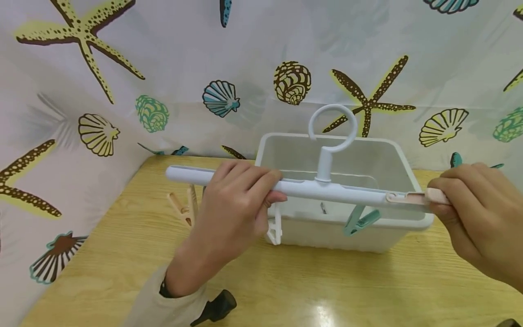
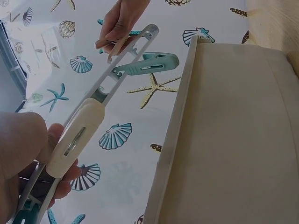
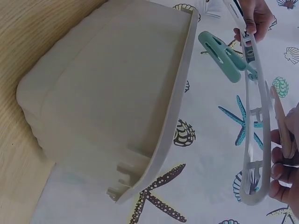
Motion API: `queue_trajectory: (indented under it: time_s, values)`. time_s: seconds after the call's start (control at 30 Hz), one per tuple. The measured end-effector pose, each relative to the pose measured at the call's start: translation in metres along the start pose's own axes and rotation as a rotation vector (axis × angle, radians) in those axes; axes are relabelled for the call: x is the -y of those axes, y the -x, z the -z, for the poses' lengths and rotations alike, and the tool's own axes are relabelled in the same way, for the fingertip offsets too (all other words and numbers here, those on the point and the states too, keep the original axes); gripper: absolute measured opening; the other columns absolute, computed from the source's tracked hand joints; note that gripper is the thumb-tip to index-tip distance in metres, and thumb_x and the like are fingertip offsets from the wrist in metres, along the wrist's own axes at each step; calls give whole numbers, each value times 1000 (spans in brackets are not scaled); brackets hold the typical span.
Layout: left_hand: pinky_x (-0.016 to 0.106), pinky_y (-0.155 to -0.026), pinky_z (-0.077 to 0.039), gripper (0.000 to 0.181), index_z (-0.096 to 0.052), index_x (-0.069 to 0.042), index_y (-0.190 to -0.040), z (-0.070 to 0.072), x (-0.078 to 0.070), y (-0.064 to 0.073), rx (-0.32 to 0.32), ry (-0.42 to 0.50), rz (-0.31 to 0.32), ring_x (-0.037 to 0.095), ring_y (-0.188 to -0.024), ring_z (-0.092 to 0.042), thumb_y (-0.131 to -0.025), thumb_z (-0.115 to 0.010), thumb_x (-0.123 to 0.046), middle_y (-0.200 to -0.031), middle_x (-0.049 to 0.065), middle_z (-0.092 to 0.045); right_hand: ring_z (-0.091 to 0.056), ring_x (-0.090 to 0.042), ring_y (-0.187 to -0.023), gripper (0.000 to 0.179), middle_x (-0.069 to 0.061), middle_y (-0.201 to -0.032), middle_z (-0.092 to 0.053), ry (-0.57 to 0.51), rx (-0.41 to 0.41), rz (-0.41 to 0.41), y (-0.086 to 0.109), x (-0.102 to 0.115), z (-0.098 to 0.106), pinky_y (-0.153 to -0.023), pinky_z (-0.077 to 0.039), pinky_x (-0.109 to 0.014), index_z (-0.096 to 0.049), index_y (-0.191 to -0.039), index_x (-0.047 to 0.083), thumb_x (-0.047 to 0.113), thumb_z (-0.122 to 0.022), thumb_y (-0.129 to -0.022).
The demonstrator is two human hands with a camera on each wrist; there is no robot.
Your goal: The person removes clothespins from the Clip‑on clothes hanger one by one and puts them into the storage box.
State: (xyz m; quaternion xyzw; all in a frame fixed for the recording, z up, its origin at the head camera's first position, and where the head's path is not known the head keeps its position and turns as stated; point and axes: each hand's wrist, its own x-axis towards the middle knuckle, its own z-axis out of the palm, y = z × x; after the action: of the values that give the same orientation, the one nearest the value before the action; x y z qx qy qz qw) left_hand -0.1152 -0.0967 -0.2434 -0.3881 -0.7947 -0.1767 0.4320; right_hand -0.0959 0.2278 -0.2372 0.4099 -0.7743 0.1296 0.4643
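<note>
Hanger: bar [image 1: 355, 194] raised by the bin's near rim; its right tip hard to make out
Left hand [image 1: 230, 209]: fingers wrapped round the bar, partly hiding a tan clip [image 1: 178, 205]
Right hand [image 1: 486, 213]: fingers pinching a peach clip [image 1: 416, 199]; cannot tell whether it's fastened
Bin [image 1: 339, 236]: inside partly masked; small dark thing [image 1: 323, 208] unclear

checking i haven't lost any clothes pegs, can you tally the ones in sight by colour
Peach pegs: 2
White peg: 1
Light green peg: 1
Dark teal peg, partly cut off in the left wrist view: 1
Total in sight: 5
</note>
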Motion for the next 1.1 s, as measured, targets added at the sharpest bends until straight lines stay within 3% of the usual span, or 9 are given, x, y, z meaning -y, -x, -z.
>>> queue_trajectory:
  time_s: [0.33,0.77,1.1]
  values:
    - [42,-81,-47,20,-69,1,-92,-2,-1,3,-29,11,1,25,-77,-61,-93,-63,-18,-84,10,-68,-49,-37,-68,51,-19,-78,-54,53,107,-1,-17,-3,3,-66,-34,-41,-55,-87,-8,34,-33,-105]
    - [40,-80,-46,17,-69,0,-92,-3,-4,3,-20,16,9,24,-76,-61,-89,-67,-16,-85,9,-68,-50,-37,-73,55,-19,-79,-55,0,25,-23,-23,-14,-6,-71,-35,-42,-56,-84,-8,40,-38,-104]
    - [40,-80,-46,17,-69,0,-93,-6,-5,4,-1,16,17,24,-75,-61,-90,-67,-17,-86,9,-68,-49,-35,-71,54,-18,-79,-54,37,108,11,-29,-20,-4,-66,-34,-43,-56,-86,-7,38,-35,-105]
